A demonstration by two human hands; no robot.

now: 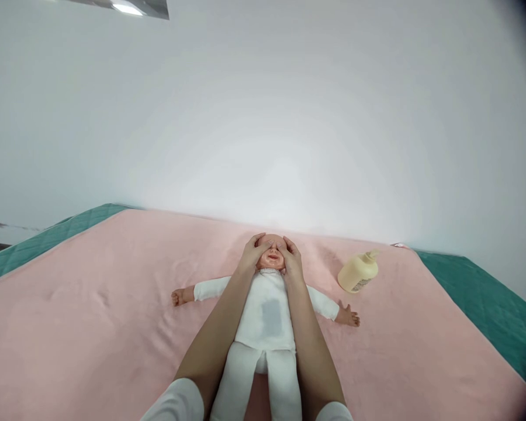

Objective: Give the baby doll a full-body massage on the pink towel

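Observation:
A baby doll (pixel 269 310) in a white top and white trousers lies on its back, its arms spread out to both sides. My left hand (pixel 253 252) cups one side of the doll's head, the thumb laid across the eye area. On the opposite side, my right hand (pixel 291 255) clasps the head in the same way, its thumb near the nose. Between my thumbs the doll's nose, mouth and chin show; its eyes are covered. My fingertips curl around toward the top of the head. Both forearms lie along the doll's torso.
A pale yellow pump bottle (pixel 357 273) stands to the right, near the doll's arm. Underneath is a pink sheet (pixel 114 327), with a green quilted cover (pixel 486 304) showing at both sides. A white wall (pixel 263 117) rises behind the far edge.

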